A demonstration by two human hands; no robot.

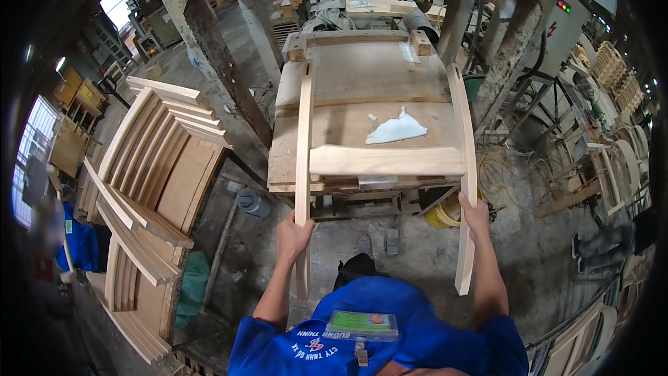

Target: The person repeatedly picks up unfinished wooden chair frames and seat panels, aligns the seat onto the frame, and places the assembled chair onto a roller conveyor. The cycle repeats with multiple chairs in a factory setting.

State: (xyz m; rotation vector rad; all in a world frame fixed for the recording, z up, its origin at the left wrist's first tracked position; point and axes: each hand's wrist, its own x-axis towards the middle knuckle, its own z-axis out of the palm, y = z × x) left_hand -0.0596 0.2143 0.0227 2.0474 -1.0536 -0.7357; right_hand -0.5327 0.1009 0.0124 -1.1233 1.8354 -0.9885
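A pale wooden H-shaped frame (386, 161), two long legs joined by one wide crossbar, spans the front of a wooden work table (362, 83). My left hand (295, 235) is closed around the left leg, below the crossbar. Lower on the right leg, my right hand (474, 216) is wrapped around the wood. The far ends of both legs lie over the table top, and their near ends stick out past its front edge toward me. Beyond the crossbar, a torn white sheet (398, 127) lies on the table.
Stacked curved wooden frames (149, 146) stand on a bench at left. Rusty steel posts (229, 49) rise on both sides of the table. A yellow bucket (442, 214) and coiled hose (504, 167) are at right. A person in blue (82, 242) is at far left.
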